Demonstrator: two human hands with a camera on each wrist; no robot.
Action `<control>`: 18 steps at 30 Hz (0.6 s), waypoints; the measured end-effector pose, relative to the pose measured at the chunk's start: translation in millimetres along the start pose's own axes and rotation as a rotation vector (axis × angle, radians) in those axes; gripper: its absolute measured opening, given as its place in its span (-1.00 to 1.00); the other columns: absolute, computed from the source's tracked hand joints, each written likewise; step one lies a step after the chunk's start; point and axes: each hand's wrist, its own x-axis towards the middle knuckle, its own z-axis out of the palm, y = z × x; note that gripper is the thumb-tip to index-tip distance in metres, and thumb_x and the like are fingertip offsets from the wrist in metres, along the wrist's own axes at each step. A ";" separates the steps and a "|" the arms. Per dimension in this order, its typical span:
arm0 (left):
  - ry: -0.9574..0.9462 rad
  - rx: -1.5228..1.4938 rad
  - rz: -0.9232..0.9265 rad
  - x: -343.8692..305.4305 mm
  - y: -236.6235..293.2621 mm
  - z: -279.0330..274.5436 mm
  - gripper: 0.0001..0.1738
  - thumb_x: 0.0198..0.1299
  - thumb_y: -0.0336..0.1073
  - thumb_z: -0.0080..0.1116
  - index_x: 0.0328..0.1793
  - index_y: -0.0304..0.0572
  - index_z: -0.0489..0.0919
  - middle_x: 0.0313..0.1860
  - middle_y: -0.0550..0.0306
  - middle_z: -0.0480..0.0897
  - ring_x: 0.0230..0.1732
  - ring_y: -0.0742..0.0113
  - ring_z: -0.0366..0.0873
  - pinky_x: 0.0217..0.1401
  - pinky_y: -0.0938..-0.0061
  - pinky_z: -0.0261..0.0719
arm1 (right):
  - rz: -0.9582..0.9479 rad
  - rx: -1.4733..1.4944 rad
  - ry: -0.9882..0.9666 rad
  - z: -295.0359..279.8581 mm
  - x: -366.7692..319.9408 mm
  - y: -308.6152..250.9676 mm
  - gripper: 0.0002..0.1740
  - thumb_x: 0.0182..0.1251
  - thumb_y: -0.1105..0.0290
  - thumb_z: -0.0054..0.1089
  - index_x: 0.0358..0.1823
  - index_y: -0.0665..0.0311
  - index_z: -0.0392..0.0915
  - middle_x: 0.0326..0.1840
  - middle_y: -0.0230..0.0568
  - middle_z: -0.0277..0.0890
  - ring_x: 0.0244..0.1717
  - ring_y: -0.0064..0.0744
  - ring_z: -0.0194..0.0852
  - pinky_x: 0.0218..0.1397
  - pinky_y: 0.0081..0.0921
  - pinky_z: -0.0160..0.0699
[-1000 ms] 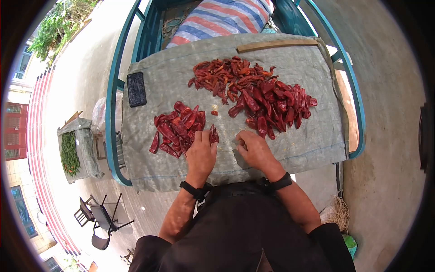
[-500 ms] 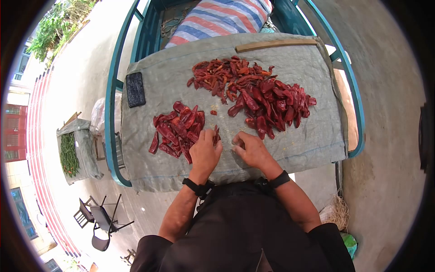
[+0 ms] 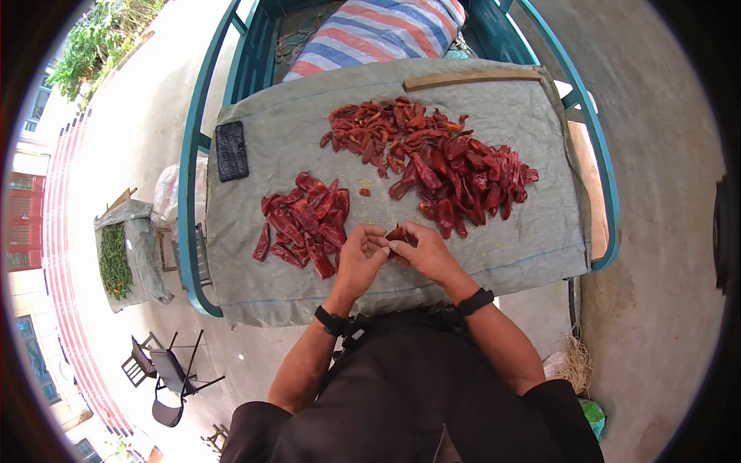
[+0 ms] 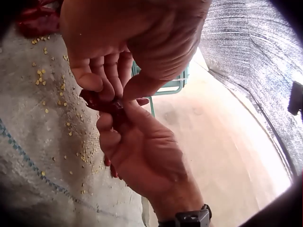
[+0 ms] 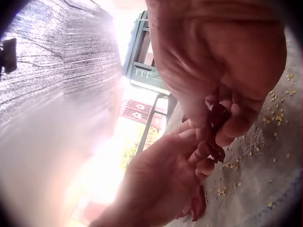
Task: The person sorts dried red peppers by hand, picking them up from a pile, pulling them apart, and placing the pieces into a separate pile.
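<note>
Both hands meet over the grey woven cloth (image 3: 509, 255) near its front edge. A dark red chili (image 4: 97, 101) lies between them in the left wrist view. The left hand (image 3: 361, 258) pinches one part of it with thumb and fingertips; the right hand (image 3: 427, 255) has its thumb and curled fingers round another part. In the right wrist view the chili (image 5: 218, 116) is partly covered by fingers. Left of the hands lies a pile of red chilies (image 3: 289, 220); beyond and to the right, a heap of large chilies (image 3: 471, 174) adjoins smaller, shrivelled ones (image 3: 370, 127).
A dark phone-like slab (image 3: 231, 151) lies at the cloth's left. A wooden strip (image 3: 471, 78) lies along the far edge. Teal rails (image 3: 187, 193) flank both sides. Behind is a striped sack (image 3: 378, 31). Yellow seeds (image 4: 41, 75) dot the cloth. A small red piece (image 3: 364, 191) lies between piles.
The left hand has moved from beside the left pile rightward to the right hand. The chili near the left fingers is now between both hands, and the right fingers have closed on it.
</note>
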 end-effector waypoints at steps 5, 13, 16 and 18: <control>0.004 0.129 -0.035 0.4 0.0 -1.7 -0.59 0.40 -0.49 0.41 0.30 -0.31 0.54 -0.02 0.17 0.66 -0.13 0.53 0.64 -0.06 0.56 0.68 | 0.019 0.008 0.017 -0.8 -0.8 1.3 -0.74 0.50 0.36 0.42 0.01 0.44 0.69 -0.28 -0.33 0.68 -0.34 -0.60 0.60 -0.27 -0.51 0.59; -0.080 0.090 -0.130 0.7 -4.2 -4.4 -0.79 0.50 -0.35 0.37 0.11 -0.34 0.69 -0.16 0.20 0.77 -0.23 0.56 0.67 -0.18 0.56 0.65 | -0.034 -0.109 0.059 -8.4 -5.1 -5.6 -0.70 0.43 0.32 0.49 -0.01 0.43 0.71 -0.34 -0.31 0.65 -0.36 -0.57 0.60 -0.23 -0.49 0.58; -0.080 0.056 -0.165 2.7 -1.1 -1.7 -0.77 0.51 -0.33 0.37 0.11 -0.36 0.70 -0.20 0.22 0.77 -0.24 0.56 0.66 -0.18 0.56 0.64 | -0.104 -0.168 0.151 -14.5 -6.1 -2.8 -0.68 0.41 0.31 0.52 0.01 0.41 0.72 -0.32 -0.27 0.68 -0.31 -0.58 0.61 -0.20 -0.44 0.61; -0.035 0.070 -0.172 3.8 9.6 6.3 -0.79 0.53 -0.33 0.36 0.09 -0.35 0.70 -0.24 0.24 0.75 -0.28 0.59 0.62 -0.21 0.59 0.58 | -0.120 -0.210 0.216 -23.3 -10.0 -7.0 -0.67 0.39 0.32 0.53 0.02 0.40 0.70 -0.26 -0.20 0.72 -0.26 -0.48 0.67 -0.14 -0.38 0.63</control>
